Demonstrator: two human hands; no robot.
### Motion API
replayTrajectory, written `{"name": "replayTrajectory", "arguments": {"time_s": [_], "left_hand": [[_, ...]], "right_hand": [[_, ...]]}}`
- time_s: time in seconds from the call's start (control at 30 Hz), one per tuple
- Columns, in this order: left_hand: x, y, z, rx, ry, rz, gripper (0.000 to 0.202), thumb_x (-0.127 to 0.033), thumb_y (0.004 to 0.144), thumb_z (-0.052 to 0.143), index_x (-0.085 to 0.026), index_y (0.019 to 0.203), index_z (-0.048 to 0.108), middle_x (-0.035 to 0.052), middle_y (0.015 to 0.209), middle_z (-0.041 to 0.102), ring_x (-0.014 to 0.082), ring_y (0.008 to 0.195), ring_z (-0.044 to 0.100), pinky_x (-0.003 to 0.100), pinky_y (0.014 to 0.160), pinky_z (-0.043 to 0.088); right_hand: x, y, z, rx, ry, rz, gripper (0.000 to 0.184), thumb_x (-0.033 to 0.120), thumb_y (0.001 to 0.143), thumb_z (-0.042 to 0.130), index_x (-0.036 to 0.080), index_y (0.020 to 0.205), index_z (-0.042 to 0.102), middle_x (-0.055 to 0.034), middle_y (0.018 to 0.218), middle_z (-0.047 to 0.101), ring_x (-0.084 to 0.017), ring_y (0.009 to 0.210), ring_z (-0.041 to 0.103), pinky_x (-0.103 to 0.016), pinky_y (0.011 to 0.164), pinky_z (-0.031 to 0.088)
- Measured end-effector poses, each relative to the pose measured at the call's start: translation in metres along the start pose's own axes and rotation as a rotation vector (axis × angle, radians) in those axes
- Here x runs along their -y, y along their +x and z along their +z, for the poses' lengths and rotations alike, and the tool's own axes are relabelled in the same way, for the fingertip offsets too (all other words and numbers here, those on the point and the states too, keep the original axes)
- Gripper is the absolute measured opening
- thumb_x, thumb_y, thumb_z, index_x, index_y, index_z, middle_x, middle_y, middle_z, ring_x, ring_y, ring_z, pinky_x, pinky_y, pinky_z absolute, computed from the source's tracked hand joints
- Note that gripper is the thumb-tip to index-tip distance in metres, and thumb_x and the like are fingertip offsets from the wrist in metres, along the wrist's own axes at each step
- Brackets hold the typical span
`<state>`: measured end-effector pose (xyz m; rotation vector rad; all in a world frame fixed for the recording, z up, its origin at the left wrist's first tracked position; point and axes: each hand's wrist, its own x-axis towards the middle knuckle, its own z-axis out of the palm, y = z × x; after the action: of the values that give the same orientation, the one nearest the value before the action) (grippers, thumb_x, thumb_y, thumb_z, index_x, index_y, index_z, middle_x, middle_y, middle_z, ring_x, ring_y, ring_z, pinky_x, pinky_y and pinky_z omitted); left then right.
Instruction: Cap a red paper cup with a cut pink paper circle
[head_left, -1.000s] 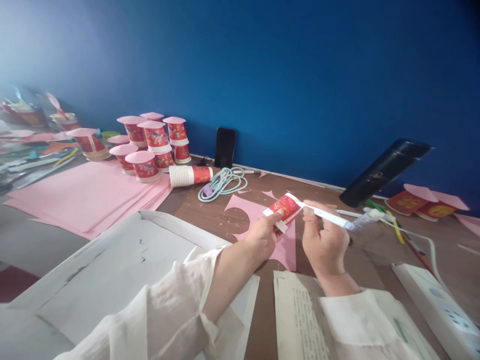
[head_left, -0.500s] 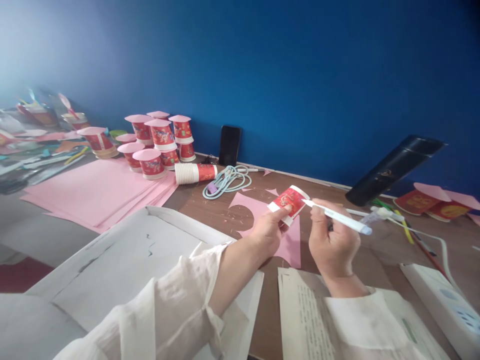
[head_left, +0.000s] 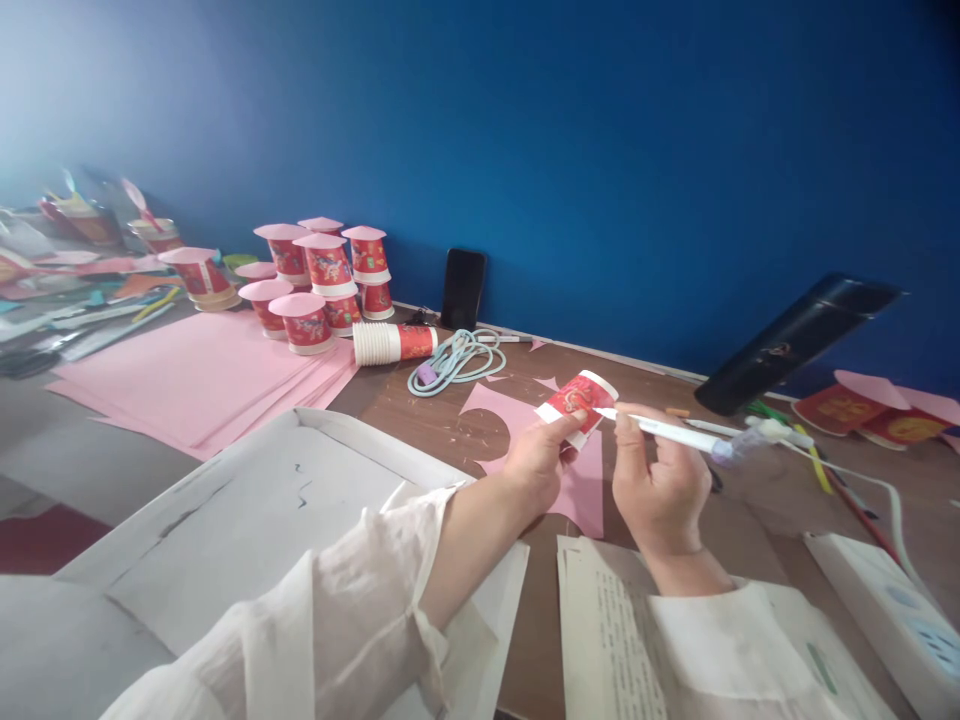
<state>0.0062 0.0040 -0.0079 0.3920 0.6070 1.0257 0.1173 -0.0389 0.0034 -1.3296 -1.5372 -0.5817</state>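
Observation:
My left hand (head_left: 538, 458) grips a small red paper cup (head_left: 577, 399) with a white rim, held on its side above the table. In my right hand (head_left: 660, 485) is a white pen-like tool (head_left: 667, 432), its tip touching the cup's rim. Under both hands lies a pink paper sheet (head_left: 581, 480) with a round hole cut out. Both arms wear white sleeves.
Several red cups with pink paper lids (head_left: 322, 280) stand at the back left beside a stack of pink sheets (head_left: 195, 375). A sleeve of cups (head_left: 391, 342), a coiled cable (head_left: 450, 362), a phone (head_left: 462, 288), a black flask (head_left: 795, 342), a power strip (head_left: 885, 620) and white cardboard (head_left: 247, 520) surround me.
The cup has turned a little in my left hand and the white tool's tip has come back onto its rim. The view shifted slightly.

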Motion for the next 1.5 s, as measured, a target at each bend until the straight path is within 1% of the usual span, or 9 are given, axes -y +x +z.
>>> {"name": "replayTrajectory", "arguments": {"time_s": [0.3, 0.43, 0.53, 0.67, 0.73, 0.9, 1.03, 1.37, 1.5], "left_hand": [[-0.0009, 0.0004, -0.0007, -0.021, -0.048, -0.039, 0.037, -0.027, 0.059, 0.087, -0.017, 0.089, 0.069, 0.0044, 0.093, 0.068, 0.0135, 0.077, 0.056, 0.029, 0.069, 0.034], [-0.0021, -0.0003, -0.0001, -0.010, -0.065, -0.049, 0.034, -0.026, 0.061, 0.086, -0.017, 0.089, 0.069, 0.0042, 0.094, 0.068, 0.0130, 0.078, 0.056, 0.028, 0.070, 0.035], [-0.0029, -0.0004, 0.0002, -0.016, -0.076, -0.069, 0.031, -0.024, 0.063, 0.085, -0.017, 0.089, 0.068, 0.0036, 0.092, 0.068, 0.0131, 0.077, 0.057, 0.028, 0.070, 0.036], [-0.0042, 0.0000, 0.0011, -0.014, -0.149, -0.084, 0.029, -0.020, 0.065, 0.083, -0.018, 0.089, 0.067, 0.0028, 0.091, 0.069, 0.0141, 0.080, 0.059, 0.028, 0.071, 0.038], [-0.0052, -0.0004, 0.0018, 0.001, -0.168, -0.082, 0.027, -0.019, 0.065, 0.082, -0.019, 0.087, 0.067, 0.0023, 0.091, 0.069, 0.0144, 0.082, 0.060, 0.027, 0.072, 0.040], [-0.0073, -0.0032, 0.0027, 0.035, -0.157, -0.098, 0.020, -0.020, 0.069, 0.080, -0.017, 0.085, 0.068, 0.0037, 0.094, 0.070, 0.0139, 0.084, 0.061, 0.026, 0.076, 0.044], [-0.0073, -0.0032, 0.0025, 0.036, -0.173, -0.099, 0.021, -0.020, 0.068, 0.082, -0.018, 0.085, 0.068, 0.0030, 0.092, 0.070, 0.0132, 0.082, 0.062, 0.026, 0.079, 0.045], [-0.0078, -0.0023, 0.0028, 0.018, -0.200, -0.099, 0.019, -0.018, 0.068, 0.081, -0.017, 0.082, 0.069, 0.0035, 0.089, 0.070, 0.0132, 0.080, 0.061, 0.026, 0.076, 0.045], [-0.0082, -0.0022, 0.0021, -0.006, -0.199, -0.109, 0.017, -0.017, 0.070, 0.079, -0.017, 0.083, 0.069, 0.0036, 0.087, 0.070, 0.0121, 0.075, 0.060, 0.025, 0.071, 0.044]], "right_hand": [[0.0011, -0.0007, 0.0008, -0.010, -0.019, 0.007, 0.016, 0.025, 0.095, 0.055, 0.017, 0.095, 0.070, -0.0088, 0.090, 0.076, -0.024, 0.087, 0.072, -0.035, 0.079, 0.054], [0.0013, -0.0009, 0.0009, 0.001, -0.017, 0.001, 0.018, 0.026, 0.096, 0.055, 0.017, 0.095, 0.070, -0.0094, 0.091, 0.076, -0.024, 0.087, 0.071, -0.035, 0.078, 0.054], [0.0006, -0.0016, 0.0000, 0.029, -0.008, 0.021, 0.019, 0.028, 0.096, 0.055, 0.018, 0.095, 0.071, -0.0081, 0.084, 0.074, -0.023, 0.083, 0.071, -0.035, 0.075, 0.054], [-0.0012, -0.0026, -0.0019, -0.070, -0.047, 0.092, 0.021, 0.030, 0.096, 0.055, 0.018, 0.099, 0.072, -0.0073, 0.079, 0.073, -0.023, 0.076, 0.070, -0.036, 0.073, 0.054], [-0.0017, -0.0035, -0.0019, -0.089, -0.050, 0.103, 0.021, 0.030, 0.096, 0.055, 0.018, 0.102, 0.071, -0.0076, 0.080, 0.074, -0.023, 0.075, 0.070, -0.036, 0.073, 0.054], [0.0019, -0.0044, 0.0002, -0.068, -0.040, 0.040, 0.017, 0.027, 0.094, 0.057, 0.017, 0.098, 0.071, -0.0089, 0.084, 0.075, -0.024, 0.082, 0.071, -0.036, 0.075, 0.054], [0.0044, -0.0034, 0.0013, -0.049, -0.040, 0.009, 0.017, 0.026, 0.095, 0.056, 0.017, 0.097, 0.070, -0.0102, 0.090, 0.076, -0.025, 0.088, 0.072, -0.037, 0.078, 0.054], [0.0036, -0.0031, 0.0011, -0.048, -0.041, 0.021, 0.016, 0.026, 0.095, 0.056, 0.018, 0.096, 0.070, -0.0099, 0.091, 0.076, -0.025, 0.088, 0.072, -0.036, 0.078, 0.054], [0.0047, -0.0028, 0.0020, -0.047, -0.016, 0.003, 0.015, 0.024, 0.095, 0.057, 0.017, 0.095, 0.069, -0.0105, 0.091, 0.076, -0.025, 0.088, 0.072, -0.036, 0.078, 0.054]]}}
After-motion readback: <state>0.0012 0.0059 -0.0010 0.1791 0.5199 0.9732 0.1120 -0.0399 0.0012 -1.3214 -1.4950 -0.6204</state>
